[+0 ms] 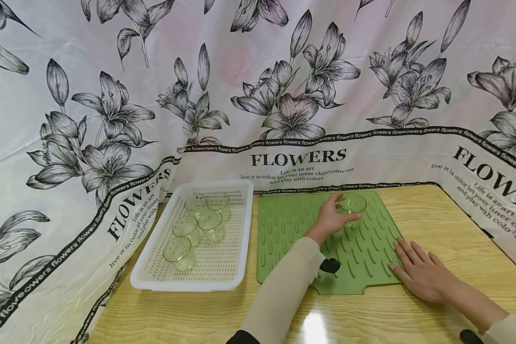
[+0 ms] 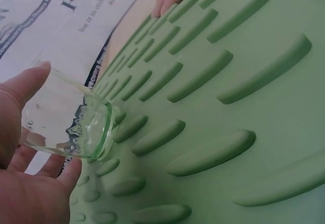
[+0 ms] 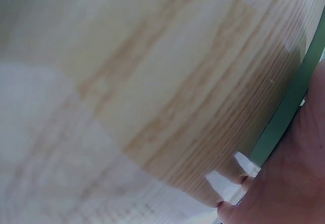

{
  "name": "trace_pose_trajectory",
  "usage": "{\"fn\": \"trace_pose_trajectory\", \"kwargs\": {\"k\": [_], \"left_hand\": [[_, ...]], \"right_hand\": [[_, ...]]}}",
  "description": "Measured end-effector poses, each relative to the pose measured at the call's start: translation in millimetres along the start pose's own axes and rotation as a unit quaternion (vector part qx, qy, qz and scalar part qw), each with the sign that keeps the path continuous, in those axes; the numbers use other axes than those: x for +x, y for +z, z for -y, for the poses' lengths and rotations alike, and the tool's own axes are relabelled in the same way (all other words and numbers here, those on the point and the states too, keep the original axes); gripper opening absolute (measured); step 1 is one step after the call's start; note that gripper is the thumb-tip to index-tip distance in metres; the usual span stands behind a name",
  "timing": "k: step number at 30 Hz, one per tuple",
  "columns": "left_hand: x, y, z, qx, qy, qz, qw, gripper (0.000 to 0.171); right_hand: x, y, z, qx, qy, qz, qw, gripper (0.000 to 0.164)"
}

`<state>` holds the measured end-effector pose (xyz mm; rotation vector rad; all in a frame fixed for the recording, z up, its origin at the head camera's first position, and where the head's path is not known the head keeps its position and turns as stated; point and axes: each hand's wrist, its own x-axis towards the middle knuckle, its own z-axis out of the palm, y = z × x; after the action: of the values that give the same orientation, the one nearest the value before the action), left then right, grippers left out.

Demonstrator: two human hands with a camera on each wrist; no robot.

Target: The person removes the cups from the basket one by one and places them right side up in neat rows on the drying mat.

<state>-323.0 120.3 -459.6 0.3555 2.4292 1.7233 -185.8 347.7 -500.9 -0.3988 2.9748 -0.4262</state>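
My left hand (image 1: 330,218) grips a clear, greenish drinking glass (image 1: 352,204) near the back right of the green ridged drying mat (image 1: 284,248). In the left wrist view the thumb and fingers wrap round the sides of the glass (image 2: 76,117), and its thick base is right at the mat's ridges. Flat on the wooden table lies my right hand (image 1: 425,274), fingers straight and spread, fingertips at the mat's right edge. The right wrist view shows part of that hand (image 3: 284,183) alongside the green edge (image 3: 284,117).
Left of the mat stands a white perforated plastic basket (image 1: 189,285) with several similar glasses (image 1: 179,255) upright inside. A flower-printed sheet (image 1: 301,167) hangs along the back and sides of the table (image 1: 163,315). The mat has a tab at its front edge.
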Motion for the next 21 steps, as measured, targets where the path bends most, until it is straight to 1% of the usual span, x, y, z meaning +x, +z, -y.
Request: {"fn": "trace_pose_trajectory", "kwargs": {"k": [16,21], "left_hand": [[6.1,2.3,2.1,0.009,0.001,-0.002,1.0,0.081],[6.0,1.3,3.0,0.01,0.0,0.004,0.9999,0.081]], "right_hand": [[-1.1,-1.0,0.8,0.004,-0.002,-0.002,1.0,0.075],[-1.3,-0.8,0.9,0.006,-0.003,-0.001,1.0,0.075]]}}
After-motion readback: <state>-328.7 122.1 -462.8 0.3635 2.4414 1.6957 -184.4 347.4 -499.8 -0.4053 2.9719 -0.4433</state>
